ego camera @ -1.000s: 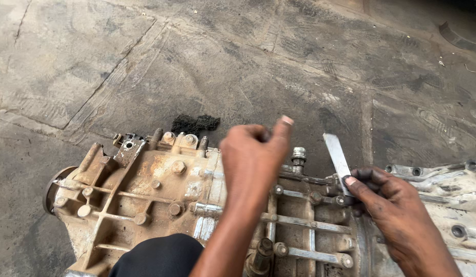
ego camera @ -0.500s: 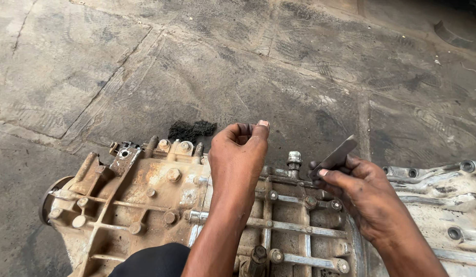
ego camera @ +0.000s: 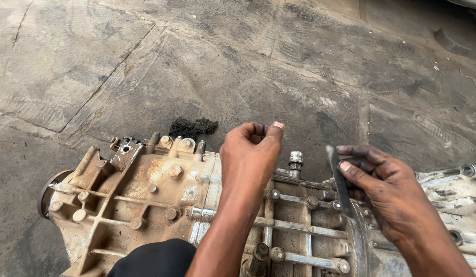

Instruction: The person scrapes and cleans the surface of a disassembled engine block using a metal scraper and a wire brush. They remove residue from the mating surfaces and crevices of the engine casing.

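Since half a second ago, right hand [ego camera: 386,190] has turned its flat metal blade [ego camera: 339,179] edge-on, long axis upright against gearbox housing [ego camera: 156,190]. Left hand [ego camera: 250,154] hovers above, loosely curled, holding nothing visible.

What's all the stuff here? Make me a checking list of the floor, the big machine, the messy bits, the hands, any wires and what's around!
Surface: cracked, stained concrete floor.
Job's things: rusty, grimy gearbox housing lying on the floor, ribbed and studded with bolts; one upright bolt stands on its top edge between the hands.
Clutter: small black rag-like scrap on the floor behind the housing.
Hands: left hand raised over the housing, fingers curled, whether it holds anything cannot be told; right hand grips a flat dark metal blade against the housing.
Cables: nothing seen.
Surroundings: dark knee at the bottom edge.
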